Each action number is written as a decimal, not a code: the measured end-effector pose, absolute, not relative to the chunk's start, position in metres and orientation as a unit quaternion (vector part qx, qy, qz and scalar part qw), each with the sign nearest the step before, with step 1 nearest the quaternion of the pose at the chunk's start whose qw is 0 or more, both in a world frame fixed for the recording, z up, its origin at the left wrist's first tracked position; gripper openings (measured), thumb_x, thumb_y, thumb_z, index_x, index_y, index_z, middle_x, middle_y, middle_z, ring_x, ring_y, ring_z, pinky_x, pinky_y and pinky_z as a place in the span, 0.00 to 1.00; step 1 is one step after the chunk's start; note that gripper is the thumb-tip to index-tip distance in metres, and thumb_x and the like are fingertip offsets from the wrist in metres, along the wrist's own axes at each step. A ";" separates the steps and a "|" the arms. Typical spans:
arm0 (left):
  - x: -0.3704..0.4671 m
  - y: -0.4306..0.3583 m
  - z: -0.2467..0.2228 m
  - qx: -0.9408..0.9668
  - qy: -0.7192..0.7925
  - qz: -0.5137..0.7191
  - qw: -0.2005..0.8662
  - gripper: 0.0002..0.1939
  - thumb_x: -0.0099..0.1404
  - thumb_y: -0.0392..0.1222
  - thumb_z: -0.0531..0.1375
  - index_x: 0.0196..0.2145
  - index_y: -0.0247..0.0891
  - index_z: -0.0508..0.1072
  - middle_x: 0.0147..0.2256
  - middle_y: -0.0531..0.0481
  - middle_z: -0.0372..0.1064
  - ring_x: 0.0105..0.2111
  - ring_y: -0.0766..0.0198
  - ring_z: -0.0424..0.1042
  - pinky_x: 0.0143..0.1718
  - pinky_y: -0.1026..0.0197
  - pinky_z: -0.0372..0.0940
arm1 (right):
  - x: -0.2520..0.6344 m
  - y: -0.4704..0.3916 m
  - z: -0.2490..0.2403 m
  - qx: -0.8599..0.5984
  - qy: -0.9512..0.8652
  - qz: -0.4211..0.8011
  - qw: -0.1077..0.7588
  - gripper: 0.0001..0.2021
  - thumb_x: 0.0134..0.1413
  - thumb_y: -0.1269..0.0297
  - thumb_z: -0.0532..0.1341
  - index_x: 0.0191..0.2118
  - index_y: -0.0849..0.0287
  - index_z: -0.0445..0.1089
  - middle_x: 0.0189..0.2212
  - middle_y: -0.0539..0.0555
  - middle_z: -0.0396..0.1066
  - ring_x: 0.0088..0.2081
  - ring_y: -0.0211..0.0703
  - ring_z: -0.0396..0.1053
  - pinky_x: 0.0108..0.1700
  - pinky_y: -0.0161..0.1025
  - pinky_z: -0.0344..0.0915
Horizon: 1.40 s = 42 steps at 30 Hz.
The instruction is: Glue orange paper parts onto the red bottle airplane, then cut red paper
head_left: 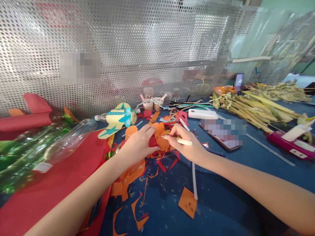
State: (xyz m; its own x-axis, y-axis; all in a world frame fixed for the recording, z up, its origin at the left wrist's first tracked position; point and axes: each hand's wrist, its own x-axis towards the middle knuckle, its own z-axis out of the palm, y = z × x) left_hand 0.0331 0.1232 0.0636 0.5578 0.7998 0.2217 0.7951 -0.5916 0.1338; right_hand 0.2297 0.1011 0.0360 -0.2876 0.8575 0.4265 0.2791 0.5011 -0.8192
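My left hand [137, 141] is closed over a plastic bottle wrapped in red paper, with rounded orange paper pieces on it. The bottle's green cap [110, 155] sticks out left of the hand. In my closed right hand [187, 144] is a slim white pen-like stick [183, 141]. Its tip touches or nearly touches an orange paper piece [161, 139] at the bottle's right end. Much of the bottle is hidden under my left hand. Behind it lies another bottle [116, 118] wrapped in yellow paper with blue stars.
Clear and green plastic bottles [71, 139] lie at left on red paper [61, 183]. Orange scraps [188, 202] litter the blue table. At right are a phone [221, 136], a white device [203, 114], dried husks [261, 108] and a magenta glue gun-like tool [291, 144]. Perforated metal stands behind.
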 end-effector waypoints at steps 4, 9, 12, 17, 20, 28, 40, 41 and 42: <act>0.034 0.122 0.064 0.881 0.457 0.125 0.006 0.21 0.56 0.44 0.65 0.45 0.38 0.65 0.46 0.45 0.66 0.46 0.52 0.69 0.47 0.50 0.66 | 0.230 0.103 0.036 -0.394 -0.739 0.304 0.454 0.09 0.59 0.61 0.56 0.31 0.54 0.54 0.20 0.43 0.57 0.21 0.33 0.56 0.24 0.33 0.53; 0.034 0.122 0.064 0.882 0.457 0.120 0.007 0.22 0.57 0.45 0.65 0.46 0.37 0.64 0.47 0.43 0.65 0.46 0.51 0.69 0.47 0.50 0.66 | 0.232 0.103 0.038 -0.389 -0.744 0.291 0.459 0.09 0.57 0.63 0.56 0.29 0.54 0.53 0.20 0.42 0.56 0.21 0.32 0.55 0.25 0.33 0.53; 0.033 0.123 0.064 0.881 0.457 0.121 0.008 0.21 0.57 0.46 0.65 0.45 0.38 0.64 0.48 0.44 0.65 0.47 0.51 0.69 0.47 0.49 0.66 | 0.233 0.101 0.041 -0.397 -0.747 0.281 0.452 0.10 0.56 0.66 0.57 0.28 0.54 0.52 0.18 0.41 0.55 0.20 0.32 0.54 0.24 0.33 0.51; 0.033 0.122 0.065 0.881 0.457 0.121 0.015 0.24 0.57 0.46 0.65 0.49 0.36 0.64 0.49 0.42 0.65 0.49 0.50 0.69 0.48 0.50 0.65 | 0.233 0.099 0.046 -0.409 -0.753 0.260 0.445 0.11 0.51 0.70 0.56 0.25 0.54 0.51 0.16 0.40 0.52 0.18 0.31 0.51 0.22 0.33 0.48; 0.034 0.122 0.066 0.881 0.457 0.120 0.019 0.25 0.57 0.46 0.65 0.50 0.35 0.65 0.49 0.41 0.65 0.49 0.51 0.69 0.49 0.50 0.65 | 0.232 0.098 0.048 -0.412 -0.759 0.242 0.442 0.11 0.49 0.71 0.56 0.24 0.54 0.51 0.16 0.40 0.52 0.18 0.31 0.49 0.23 0.33 0.48; 0.033 0.122 0.064 0.882 0.455 0.124 0.022 0.25 0.57 0.46 0.65 0.49 0.35 0.64 0.50 0.41 0.65 0.49 0.51 0.68 0.50 0.49 0.64 | 0.232 0.099 0.046 -0.428 -0.759 0.236 0.430 0.12 0.49 0.72 0.56 0.24 0.54 0.50 0.16 0.41 0.51 0.19 0.32 0.50 0.23 0.33 0.48; 0.033 0.123 0.064 0.883 0.451 0.131 0.015 0.23 0.56 0.45 0.65 0.48 0.39 0.64 0.48 0.44 0.65 0.48 0.51 0.69 0.48 0.50 0.66 | 0.230 0.097 0.045 -0.412 -0.756 0.273 0.429 0.10 0.51 0.70 0.55 0.25 0.54 0.51 0.17 0.41 0.51 0.18 0.32 0.52 0.23 0.32 0.49; 0.033 0.122 0.064 0.883 0.451 0.130 0.014 0.23 0.56 0.45 0.65 0.47 0.39 0.64 0.48 0.44 0.65 0.48 0.52 0.69 0.48 0.50 0.66 | 0.229 0.097 0.044 -0.411 -0.755 0.279 0.429 0.10 0.51 0.70 0.55 0.25 0.54 0.51 0.17 0.41 0.52 0.19 0.33 0.53 0.23 0.33 0.49; 0.033 0.122 0.064 0.883 0.452 0.129 0.014 0.22 0.56 0.45 0.65 0.47 0.38 0.64 0.48 0.44 0.65 0.48 0.52 0.69 0.48 0.50 0.66 | 0.229 0.097 0.043 -0.410 -0.753 0.283 0.429 0.10 0.51 0.70 0.55 0.25 0.54 0.51 0.17 0.41 0.53 0.19 0.33 0.53 0.23 0.32 0.50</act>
